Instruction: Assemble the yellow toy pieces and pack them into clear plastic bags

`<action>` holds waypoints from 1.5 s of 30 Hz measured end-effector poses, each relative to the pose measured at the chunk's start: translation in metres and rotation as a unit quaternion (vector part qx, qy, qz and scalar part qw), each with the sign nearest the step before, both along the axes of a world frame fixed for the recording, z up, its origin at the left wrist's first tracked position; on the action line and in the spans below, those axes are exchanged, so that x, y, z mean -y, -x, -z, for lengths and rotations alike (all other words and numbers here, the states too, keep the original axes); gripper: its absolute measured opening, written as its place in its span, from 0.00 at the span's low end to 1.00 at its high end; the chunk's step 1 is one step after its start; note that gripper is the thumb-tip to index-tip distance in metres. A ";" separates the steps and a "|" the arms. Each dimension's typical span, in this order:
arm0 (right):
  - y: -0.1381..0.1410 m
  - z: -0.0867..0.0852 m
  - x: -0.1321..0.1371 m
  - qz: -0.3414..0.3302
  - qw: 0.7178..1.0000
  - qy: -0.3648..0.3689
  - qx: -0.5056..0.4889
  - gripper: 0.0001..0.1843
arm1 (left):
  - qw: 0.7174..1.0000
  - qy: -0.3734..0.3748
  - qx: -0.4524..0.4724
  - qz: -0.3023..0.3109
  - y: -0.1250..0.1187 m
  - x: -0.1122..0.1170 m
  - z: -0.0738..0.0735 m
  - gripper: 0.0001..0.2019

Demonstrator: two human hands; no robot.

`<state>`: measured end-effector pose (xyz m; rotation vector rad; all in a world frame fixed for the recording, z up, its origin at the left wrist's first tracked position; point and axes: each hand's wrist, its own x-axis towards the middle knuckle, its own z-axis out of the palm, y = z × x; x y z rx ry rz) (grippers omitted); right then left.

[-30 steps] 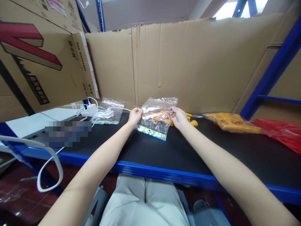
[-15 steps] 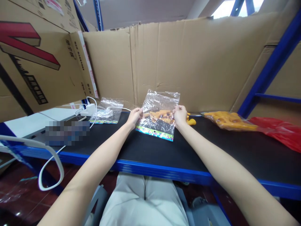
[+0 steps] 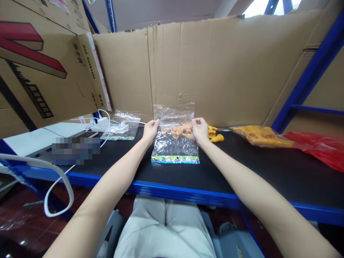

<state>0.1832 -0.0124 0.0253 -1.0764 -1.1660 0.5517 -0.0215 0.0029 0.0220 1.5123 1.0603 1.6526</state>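
Observation:
A clear plastic bag (image 3: pixel 174 143) with a colourful printed strip along its near edge lies on the black shelf top (image 3: pixel 166 175). Orange plastic pieces (image 3: pixel 178 130) show through it. My left hand (image 3: pixel 150 130) pinches the bag's left side and my right hand (image 3: pixel 199 129) pinches its right side, both closed on the plastic. The bag's far end stands up against the cardboard wall. Two loose orange pieces (image 3: pixel 215 135) lie just right of my right hand.
A pile of empty clear bags (image 3: pixel 122 125) lies to the left, beside a white charger with its cable (image 3: pixel 100 123). At the right sit a bag of orange pieces (image 3: pixel 262 136) and a red plastic bag (image 3: pixel 319 148). Cardboard (image 3: pixel 215 68) walls the back.
My hands have straightened the bag: it was skewed with its printed strip slanting, and now lies square to the shelf edge. My right hand came out from the orange pieces to grip the side.

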 end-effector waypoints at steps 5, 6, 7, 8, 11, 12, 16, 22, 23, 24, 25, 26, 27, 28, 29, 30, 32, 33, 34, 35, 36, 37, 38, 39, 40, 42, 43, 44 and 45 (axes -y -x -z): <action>-0.011 0.001 -0.003 0.082 0.995 -0.052 0.032 0.07 | 0.996 0.064 -0.036 0.051 -0.005 0.009 0.000 0.18; -0.014 0.001 -0.004 0.106 0.992 -0.061 0.039 0.07 | 0.993 0.080 -0.052 0.066 -0.007 0.010 0.001 0.19; -0.016 0.001 -0.005 0.127 0.988 -0.068 0.046 0.06 | 0.990 0.088 -0.071 0.079 -0.009 0.012 0.003 0.20; -0.019 0.001 -0.005 0.144 0.986 -0.072 0.052 0.06 | 0.988 0.087 -0.090 0.090 -0.012 0.012 0.005 0.20; -0.024 0.000 -0.007 0.158 0.983 -0.081 0.050 0.07 | 0.985 0.058 -0.121 0.107 -0.016 0.013 0.008 0.20; -0.026 0.000 -0.008 0.153 0.983 -0.085 0.048 0.07 | 0.986 0.048 -0.120 0.105 -0.017 0.012 0.008 0.19; -0.031 -0.001 -0.012 0.135 0.984 -0.106 0.045 0.08 | 0.992 0.028 -0.113 0.058 -0.018 0.011 0.006 0.17; -0.031 -0.001 -0.014 0.069 0.994 -0.081 -0.026 0.09 | 0.990 -0.007 -0.138 -0.003 -0.011 0.007 0.004 0.18; -0.030 -0.002 -0.013 0.043 0.996 -0.065 -0.037 0.10 | 0.990 -0.015 -0.137 -0.013 -0.009 0.006 0.004 0.19; -0.028 -0.002 -0.011 0.013 0.998 -0.048 -0.041 0.10 | 0.990 -0.022 -0.135 -0.021 -0.008 0.005 0.004 0.20; -0.026 -0.003 -0.010 -0.015 0.998 -0.032 -0.042 0.10 | 0.990 -0.028 -0.132 -0.029 -0.006 0.004 0.005 0.21; -0.024 -0.004 -0.008 -0.037 0.998 -0.021 -0.042 0.10 | 0.990 -0.032 -0.129 -0.036 -0.004 0.003 0.005 0.22; -0.022 -0.004 -0.007 -0.051 0.998 -0.013 -0.039 0.09 | 0.990 -0.034 -0.129 -0.043 -0.002 0.002 0.006 0.22; -0.021 -0.004 -0.006 -0.059 0.998 -0.008 -0.035 0.08 | 0.989 -0.035 -0.131 -0.050 -0.001 0.000 0.007 0.22; -0.020 -0.004 -0.006 -0.062 0.998 -0.006 -0.033 0.08 | 0.988 -0.035 -0.137 -0.058 0.000 -0.001 0.007 0.22; -0.020 -0.004 -0.006 -0.059 0.998 -0.005 -0.031 0.07 | 0.986 -0.035 -0.147 -0.070 0.001 -0.001 0.007 0.21; -0.022 -0.004 -0.008 -0.046 0.999 -0.009 -0.028 0.07 | 0.976 -0.052 -0.181 -0.107 0.002 0.000 0.007 0.18; -0.023 -0.004 -0.009 -0.037 0.999 -0.015 -0.029 0.08 | 0.967 -0.077 -0.207 -0.128 0.002 0.002 0.006 0.17; -0.025 -0.004 -0.011 -0.026 0.999 -0.023 -0.031 0.08 | 0.953 -0.113 -0.241 -0.143 0.001 0.005 0.004 0.17; -0.027 -0.004 -0.011 -0.018 0.999 -0.031 -0.035 0.08 | 0.935 -0.157 -0.282 -0.148 -0.001 0.010 0.003 0.20; -0.028 -0.005 -0.012 -0.010 0.998 -0.038 -0.040 0.09 | 0.911 -0.204 -0.330 -0.140 -0.003 0.015 0.001 0.24; -0.029 -0.006 -0.012 -0.003 0.998 -0.045 -0.046 0.09 | 0.883 -0.248 -0.380 -0.119 -0.006 0.021 0.000 0.29; -0.030 -0.007 -0.011 0.005 0.997 -0.051 -0.052 0.09 | 0.851 -0.286 -0.432 -0.088 -0.010 0.026 -0.001 0.33; -0.030 -0.008 -0.011 0.011 0.997 -0.056 -0.059 0.09 | 0.816 -0.315 -0.482 -0.057 -0.015 0.032 -0.002 0.36; -0.030 -0.009 -0.010 0.016 0.996 -0.060 -0.065 0.09 | 0.783 -0.336 -0.523 -0.036 -0.020 0.037 -0.002 0.36; -0.028 -0.010 -0.009 0.012 0.994 -0.070 -0.081 0.09 | 0.728 -0.356 -0.585 -0.021 -0.030 0.042 -0.001 0.32; -0.027 -0.011 -0.008 0.006 0.993 -0.074 -0.090 0.09 | 0.709 -0.358 -0.607 -0.022 -0.035 0.043 0.000 0.29; -0.025 -0.012 -0.007 -0.004 0.992 -0.076 -0.098 0.09 | 0.695 -0.356 -0.625 -0.025 -0.038 0.042 0.000 0.28; -0.024 -0.013 -0.006 -0.017 0.992 -0.075 -0.105 0.09 | 0.686 -0.350 -0.637 -0.030 -0.040 0.040 -0.001 0.28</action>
